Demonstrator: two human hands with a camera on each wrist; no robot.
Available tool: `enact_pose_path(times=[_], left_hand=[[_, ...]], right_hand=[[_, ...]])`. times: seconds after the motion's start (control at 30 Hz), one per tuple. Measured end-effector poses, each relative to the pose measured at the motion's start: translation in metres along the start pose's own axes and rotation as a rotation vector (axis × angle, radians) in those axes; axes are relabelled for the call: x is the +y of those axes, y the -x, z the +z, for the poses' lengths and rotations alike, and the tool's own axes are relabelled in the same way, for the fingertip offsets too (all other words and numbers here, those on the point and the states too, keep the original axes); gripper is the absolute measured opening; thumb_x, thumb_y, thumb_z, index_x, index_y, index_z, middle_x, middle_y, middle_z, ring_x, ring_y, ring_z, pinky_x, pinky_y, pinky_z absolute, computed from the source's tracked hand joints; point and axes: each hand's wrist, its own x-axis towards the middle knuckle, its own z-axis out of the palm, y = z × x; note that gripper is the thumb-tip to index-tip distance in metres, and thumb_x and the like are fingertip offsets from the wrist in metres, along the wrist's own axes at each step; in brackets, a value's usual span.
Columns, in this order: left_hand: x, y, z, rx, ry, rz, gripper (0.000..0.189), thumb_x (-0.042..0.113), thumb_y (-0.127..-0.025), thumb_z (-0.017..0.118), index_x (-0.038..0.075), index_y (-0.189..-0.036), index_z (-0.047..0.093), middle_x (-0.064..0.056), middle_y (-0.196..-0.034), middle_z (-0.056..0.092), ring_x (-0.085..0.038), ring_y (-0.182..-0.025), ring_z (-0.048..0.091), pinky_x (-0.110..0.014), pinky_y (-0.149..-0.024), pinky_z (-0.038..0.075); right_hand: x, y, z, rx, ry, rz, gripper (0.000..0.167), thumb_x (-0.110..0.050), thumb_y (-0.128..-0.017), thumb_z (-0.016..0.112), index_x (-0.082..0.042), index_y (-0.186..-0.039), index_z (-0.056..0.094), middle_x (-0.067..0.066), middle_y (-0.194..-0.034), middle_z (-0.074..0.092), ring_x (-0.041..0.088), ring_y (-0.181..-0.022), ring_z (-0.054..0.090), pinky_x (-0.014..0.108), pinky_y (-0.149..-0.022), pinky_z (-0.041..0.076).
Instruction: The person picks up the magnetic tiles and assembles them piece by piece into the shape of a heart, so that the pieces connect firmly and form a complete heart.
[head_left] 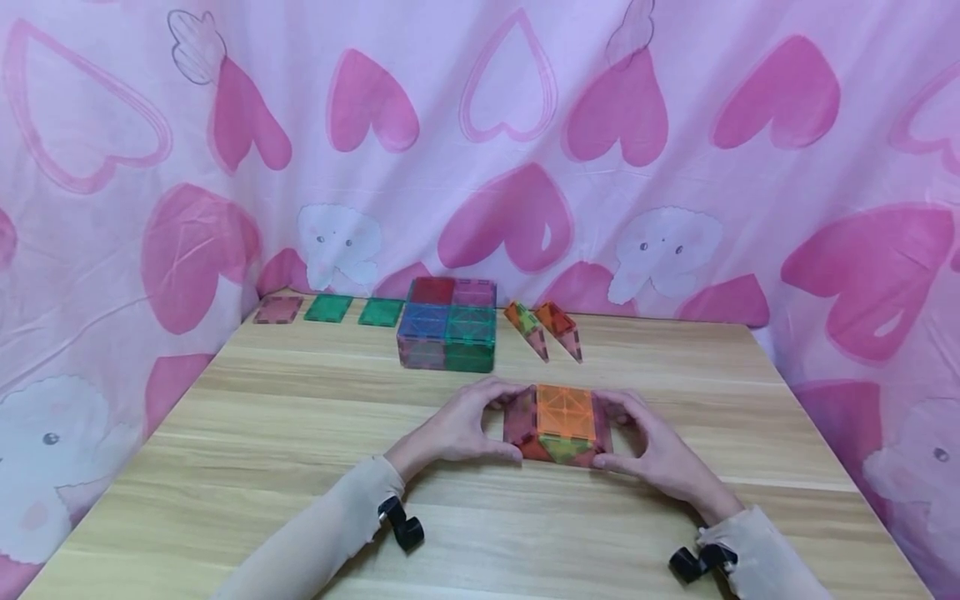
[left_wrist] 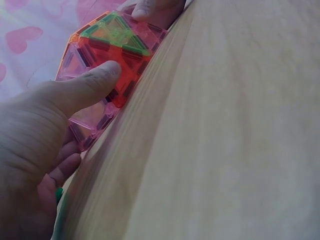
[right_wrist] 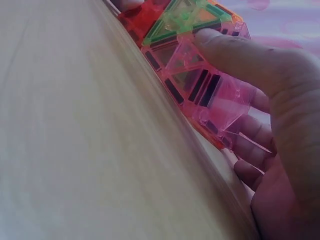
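A small structure of translucent magnetic tiles stands on the table, with an orange square on top, a green triangle in front and pink and red tiles at the sides. My left hand grips its left side, the thumb lying on a red tile at the front and the fingers behind. From the right, my right hand holds it in the same way. The right thumb rests near the edge where green meets pink. Some fingertips are hidden behind the tiles.
Behind the structure stands a larger tile box of red, pink, blue and green squares. Two joined tile pairs lie to its right. Flat to its left are a pink square and two green squares. A pink heart-print curtain hangs behind the table.
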Motion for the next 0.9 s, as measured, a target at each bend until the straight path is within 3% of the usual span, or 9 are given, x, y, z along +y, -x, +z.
enact_pose_path(times=[0.1, 0.23, 0.4, 0.53, 0.67, 0.77, 0.9], left_hand=[[0.001, 0.001, 0.001, 0.015, 0.020, 0.017, 0.094, 0.034, -0.079, 0.105, 0.017, -0.159, 0.057, 0.003, -0.148, 0.061, -0.013, -0.128, 0.063, -0.034, -0.112, 0.054], [0.002, 0.000, 0.004, 0.035, 0.088, 0.058, 0.095, 0.024, -0.080, 0.105, 0.017, -0.159, 0.051, 0.000, -0.151, 0.055, -0.015, -0.131, 0.062, -0.034, -0.110, 0.057], [0.004, -0.001, 0.006, 0.056, 0.118, 0.067, 0.094, 0.012, -0.081, 0.102, 0.023, -0.157, 0.047, 0.003, -0.147, 0.057, -0.014, -0.127, 0.064, -0.031, -0.105, 0.059], [0.004, -0.001, 0.006, 0.063, 0.095, 0.083, 0.091, 0.008, -0.081, 0.101, 0.025, -0.152, 0.047, 0.003, -0.144, 0.055, -0.015, -0.126, 0.062, -0.030, -0.102, 0.060], [0.005, -0.001, 0.006, 0.070, 0.062, 0.151, 0.089, 0.003, -0.079, 0.101, 0.019, -0.146, 0.045, 0.000, -0.147, 0.049, -0.017, -0.131, 0.056, -0.031, -0.103, 0.060], [0.006, -0.001, 0.006, 0.071, 0.034, 0.158, 0.101, 0.008, -0.075, 0.105, 0.019, -0.151, 0.040, -0.004, -0.152, 0.046, -0.018, -0.134, 0.056, -0.035, -0.109, 0.057], [0.007, 0.001, 0.006, 0.069, 0.049, 0.105, 0.125, 0.027, -0.067, 0.111, 0.023, -0.163, 0.030, -0.007, -0.157, 0.049, -0.017, -0.132, 0.059, -0.036, -0.112, 0.055]], right_hand=[[-0.001, 0.002, 0.002, 0.004, -0.022, 0.015, 0.094, -0.026, -0.085, 0.100, -0.026, -0.164, 0.049, -0.002, -0.153, 0.058, 0.014, -0.130, 0.060, 0.020, -0.111, 0.046], [-0.002, 0.003, 0.005, 0.006, -0.125, 0.009, 0.102, -0.016, -0.083, 0.101, -0.025, -0.166, 0.043, 0.002, -0.162, 0.051, 0.020, -0.137, 0.059, 0.023, -0.107, 0.052], [-0.001, 0.002, 0.009, 0.006, -0.216, -0.076, 0.110, 0.004, -0.079, 0.098, -0.010, -0.166, 0.034, 0.013, -0.173, 0.031, 0.021, -0.146, 0.051, 0.026, -0.108, 0.054], [-0.001, 0.001, 0.013, 0.009, -0.257, -0.122, 0.122, 0.006, -0.072, 0.101, -0.001, -0.166, 0.022, 0.022, -0.166, 0.038, 0.021, -0.141, 0.054, 0.025, -0.109, 0.053], [-0.005, 0.001, 0.013, 0.006, -0.252, -0.075, 0.129, 0.001, -0.072, 0.103, -0.007, -0.169, 0.018, 0.019, -0.151, 0.047, 0.021, -0.130, 0.056, 0.023, -0.107, 0.051], [-0.006, 0.001, 0.011, -0.007, -0.225, -0.041, 0.128, -0.002, -0.076, 0.102, -0.013, -0.172, 0.019, 0.016, -0.144, 0.050, 0.020, -0.125, 0.056, 0.022, -0.106, 0.050], [-0.006, 0.000, 0.009, -0.031, -0.212, -0.009, 0.126, -0.006, -0.077, 0.102, -0.014, -0.173, 0.021, 0.015, -0.143, 0.049, 0.019, -0.126, 0.055, 0.021, -0.106, 0.049]])
